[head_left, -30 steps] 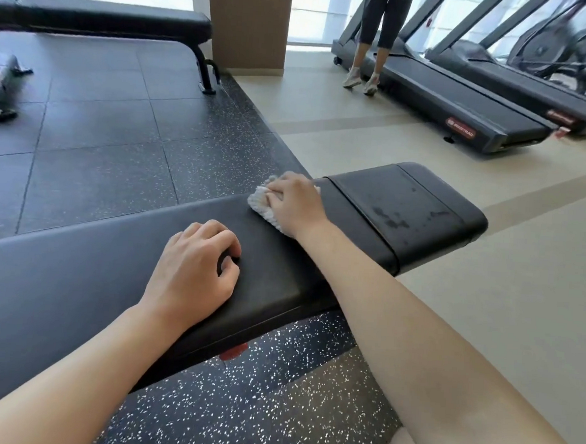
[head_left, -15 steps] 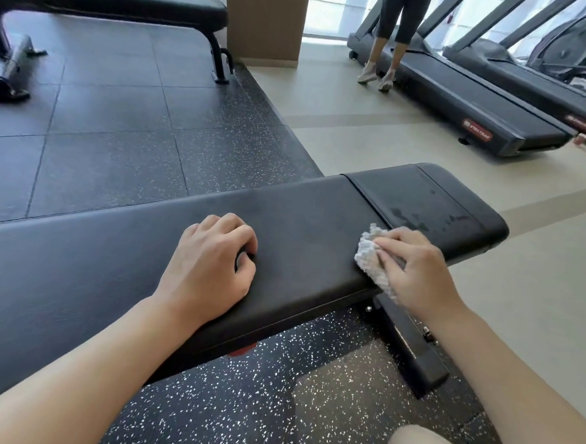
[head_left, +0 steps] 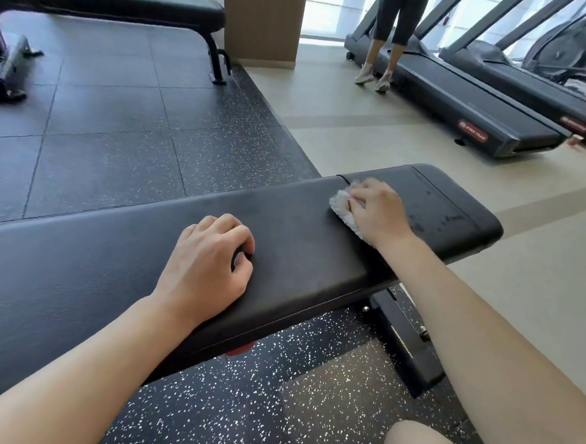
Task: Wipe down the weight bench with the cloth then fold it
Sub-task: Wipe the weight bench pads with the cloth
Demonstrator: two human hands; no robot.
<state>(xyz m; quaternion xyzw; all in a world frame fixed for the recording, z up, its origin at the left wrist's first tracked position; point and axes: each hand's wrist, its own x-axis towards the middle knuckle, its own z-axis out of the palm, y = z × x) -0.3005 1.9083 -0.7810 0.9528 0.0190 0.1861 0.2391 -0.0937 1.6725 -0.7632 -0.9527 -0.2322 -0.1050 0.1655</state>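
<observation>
A black padded weight bench (head_left: pixel 301 229) runs across the view from lower left to mid right. My right hand (head_left: pixel 380 210) presses a small crumpled white cloth (head_left: pixel 341 207) flat on the pad, close to the seam between the long pad and the short end pad. The cloth sticks out to the left of my fingers. Wet streaks mark the end pad (head_left: pixel 446 210) beyond it. My left hand (head_left: pixel 206 264) rests on the middle of the long pad, fingers curled under, holding nothing.
A second black bench (head_left: pixel 126 4) stands at the back left on dark rubber tiles. Two treadmills (head_left: pixel 463 105) line the right side; a person (head_left: pixel 388 39) stands on the nearer one. The bench's steel foot (head_left: pixel 411 345) lies below my right arm. A wooden pillar (head_left: pixel 263 17) stands behind.
My right hand slid the cloth from the pad's far edge to its near edge, then back up to the middle by the seam. My left hand stayed put.
</observation>
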